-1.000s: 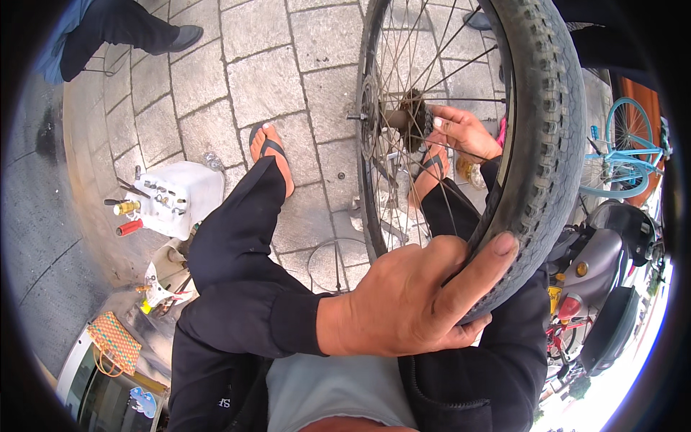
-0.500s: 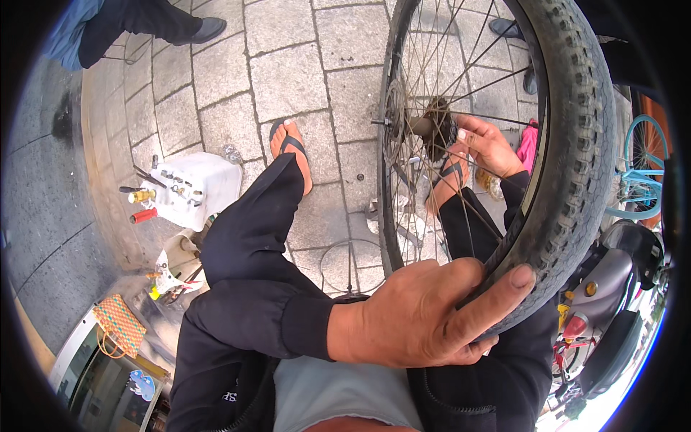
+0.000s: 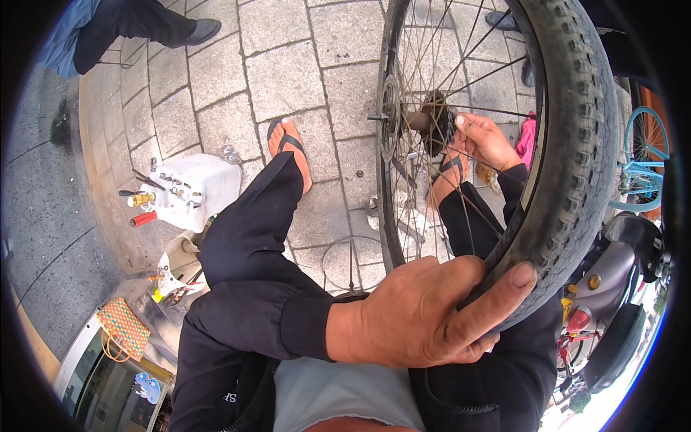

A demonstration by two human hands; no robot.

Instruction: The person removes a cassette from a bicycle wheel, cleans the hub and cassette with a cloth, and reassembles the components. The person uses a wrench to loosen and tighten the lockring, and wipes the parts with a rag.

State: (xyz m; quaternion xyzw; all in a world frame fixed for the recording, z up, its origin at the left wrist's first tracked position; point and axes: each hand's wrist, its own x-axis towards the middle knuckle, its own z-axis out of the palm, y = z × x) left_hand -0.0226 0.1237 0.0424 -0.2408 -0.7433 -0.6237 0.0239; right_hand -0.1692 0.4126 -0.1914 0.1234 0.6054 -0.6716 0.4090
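A bicycle wheel [image 3: 576,165] with a knobby black tyre stands upright before me, tilted slightly. My left hand [image 3: 425,309] is wrapped round the lower part of its tyre and rim, with the index finger stretched along the tread. Beyond the spokes, my right hand [image 3: 489,140] has thumb and fingers pinched together by the sprockets [image 3: 437,124] at the hub's right side. What the pinch holds, if anything, is too small to make out. On the hub's left side a brake disc [image 3: 391,108] shows, and the axle end sticks out past it.
On the paving at left stands a white container [image 3: 201,191] holding several tools. A woven basket [image 3: 124,329] sits lower left. Parked at right are a motorbike [image 3: 612,288] and a light-blue bicycle [image 3: 640,173]. Other people's dark shoes [image 3: 205,31] show at the far side.
The view has shifted very slightly. My left hand keeps its grip on the tyre, and my right hand stays by the sprockets with its fingers barely moved.
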